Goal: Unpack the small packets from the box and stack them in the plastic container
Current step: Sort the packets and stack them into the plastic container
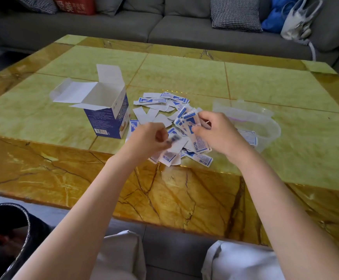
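Head view: my right hand (217, 132) pinched a fanned bundle of packets (186, 120) upright, squaring them for the container (265, 130) at three o'clock. My left hand (150, 138) pinched one blurred packet (173, 138) to add.

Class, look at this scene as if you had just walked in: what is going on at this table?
A person is sorting small packets that lie in a pile on the table. The right hand holds a fanned bunch of them, and the left hand pinches one more from the pile. The box stands open left of the pile. The plastic container, on the right, holds only a few packets.
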The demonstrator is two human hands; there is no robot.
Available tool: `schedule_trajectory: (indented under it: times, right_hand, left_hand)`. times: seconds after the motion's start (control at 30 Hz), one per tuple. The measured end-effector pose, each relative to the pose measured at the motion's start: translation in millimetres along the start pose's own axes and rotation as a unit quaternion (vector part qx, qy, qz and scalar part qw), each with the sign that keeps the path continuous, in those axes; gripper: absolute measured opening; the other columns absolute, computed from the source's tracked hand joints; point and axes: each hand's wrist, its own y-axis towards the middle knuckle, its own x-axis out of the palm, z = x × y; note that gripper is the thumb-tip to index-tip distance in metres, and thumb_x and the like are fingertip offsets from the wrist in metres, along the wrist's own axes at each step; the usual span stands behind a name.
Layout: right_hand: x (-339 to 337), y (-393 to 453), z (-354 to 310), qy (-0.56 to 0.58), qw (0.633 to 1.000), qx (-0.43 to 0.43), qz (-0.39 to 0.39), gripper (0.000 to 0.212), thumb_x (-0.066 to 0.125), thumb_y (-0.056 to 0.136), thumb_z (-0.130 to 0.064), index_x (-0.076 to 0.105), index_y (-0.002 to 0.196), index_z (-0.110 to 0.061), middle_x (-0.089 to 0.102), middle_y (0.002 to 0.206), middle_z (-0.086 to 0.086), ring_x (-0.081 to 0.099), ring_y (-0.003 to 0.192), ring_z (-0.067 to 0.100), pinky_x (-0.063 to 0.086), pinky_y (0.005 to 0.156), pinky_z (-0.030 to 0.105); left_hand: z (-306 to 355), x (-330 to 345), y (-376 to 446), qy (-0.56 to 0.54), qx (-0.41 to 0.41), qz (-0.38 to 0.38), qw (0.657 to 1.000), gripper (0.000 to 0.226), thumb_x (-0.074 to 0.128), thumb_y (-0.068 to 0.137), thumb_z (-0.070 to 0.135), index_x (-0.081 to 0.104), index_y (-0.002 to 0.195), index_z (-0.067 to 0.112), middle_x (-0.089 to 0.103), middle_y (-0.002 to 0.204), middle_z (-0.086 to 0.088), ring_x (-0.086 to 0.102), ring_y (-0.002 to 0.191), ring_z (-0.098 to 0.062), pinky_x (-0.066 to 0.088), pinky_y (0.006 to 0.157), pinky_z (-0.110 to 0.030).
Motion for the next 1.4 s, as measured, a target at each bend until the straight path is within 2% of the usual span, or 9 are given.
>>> schedule_trajectory:
  times: [0.17,0.3,0.4,0.47,0.53,0.7,0.8,0.93,1.4]
  right_hand:
    - [6.7,-0.1,-6.0,0.302,0.947,0.086,-0.07,0.019,0.048,0.092,0.0,0.06,0.093,-0.014,0.063,0.092,0.0,0.059,0.085,0.014,0.045,0.084,0.032]
    - [20.1,0.9,-7.4,0.157,0.985,0.058,-0.05,0.015,0.052,0.09,-0.003,0.061,0.095,-0.015,0.066,0.099,0.004,0.061,0.094,0.022,0.05,0.086,0.036]
    - [19.0,4.9,-5.3,-0.011,0.999,-0.001,0.043,0.019,0.053,0.091,-0.009,0.053,0.11,-0.013,0.061,0.099,0.002,0.058,0.08,0.019,0.043,0.058,0.013]
    - [17.5,5.3,-3.1,-0.05,0.998,-0.005,0.033,0.025,0.053,0.091,-0.011,0.049,0.115,-0.011,0.057,0.098,0.0,0.054,0.077,0.018,0.04,0.055,0.017]
    - [21.6,4.5,-2.0,-0.071,0.997,0.001,-0.008,0.022,0.054,0.091,-0.012,0.053,0.11,-0.001,0.061,0.097,0.005,0.056,0.08,0.024,0.044,0.064,0.029]
    - [35.9,0.5,1.0,-0.129,0.986,-0.012,-0.105,0.018,0.052,0.092,-0.013,0.06,0.104,-0.002,0.059,0.102,0.003,0.058,0.09,0.021,0.043,0.065,0.021]
    - [34.4,0.8,-2.0,-0.123,0.99,-0.031,-0.062,0.013,0.052,0.092,-0.013,0.057,0.103,-0.008,0.063,0.1,0.0,0.058,0.083,0.016,0.046,0.06,0.021]
    - [27.5,-0.5,-3.8,-0.194,0.973,-0.12,0.022,0.018,0.048,0.094,-0.012,0.044,0.112,-0.012,0.065,0.103,0.008,0.062,0.082,0.023,0.053,0.067,0.036]
    - [51.4,-5.0,5.2,-0.381,0.909,-0.153,-0.072,0.039,0.052,0.089,-0.04,0.051,0.121,-0.017,0.048,0.122,0.002,0.037,0.117,0.022,0.035,0.093,0.034]
  left_hand:
    - [11.2,-13.5,2.4,-0.295,-0.062,0.044,0.953,0.017,0.065,0.084,0.011,0.063,0.099,0.002,0.07,0.092,-0.01,0.07,0.083,-0.02,0.058,0.077,-0.027]
    - [15.9,-10.4,1.0,-0.341,-0.08,0.024,0.937,0.016,0.054,0.092,0.016,0.063,0.097,0.003,0.071,0.094,-0.009,0.07,0.086,-0.02,0.058,0.075,-0.027]
    - [2.0,-14.9,0.4,-0.057,-0.042,0.021,0.997,0.023,0.048,0.095,0.027,0.062,0.108,0.014,0.064,0.104,0.0,0.062,0.097,-0.019,0.052,0.075,-0.027]
    - [-9.1,-13.0,-0.6,0.183,-0.012,-0.043,0.982,0.032,0.052,0.092,0.029,0.055,0.124,0.024,0.052,0.128,-0.003,0.048,0.117,-0.025,0.042,0.094,-0.036]
    - [-15.3,-8.8,-0.9,0.248,-0.024,-0.081,0.965,0.04,0.057,0.088,0.03,0.051,0.128,0.026,0.042,0.136,-0.006,0.038,0.125,-0.03,0.034,0.102,-0.04]
    - [-13.3,-12.1,0.2,0.171,-0.007,-0.03,0.985,0.036,0.068,0.081,0.025,0.057,0.114,0.011,0.056,0.114,-0.007,0.054,0.103,-0.02,0.038,0.076,-0.024]
    - [-5.7,-15.2,-2.9,0.123,0.012,-0.012,0.992,0.03,0.068,0.081,0.021,0.06,0.107,0.007,0.064,0.104,-0.01,0.054,0.082,-0.017,0.04,0.061,-0.02]
    - [-5.1,-17.9,-5.1,0.097,-0.015,-0.015,0.995,0.04,0.069,0.08,0.024,0.056,0.115,0.011,0.062,0.103,-0.005,0.056,0.083,-0.017,0.045,0.072,-0.027]
    - [-18.8,-30.4,-10.7,0.138,-0.085,-0.094,0.982,0.026,0.07,0.079,0.029,0.063,0.101,0.018,0.061,0.103,0.0,0.05,0.089,-0.012,0.039,0.074,-0.024]
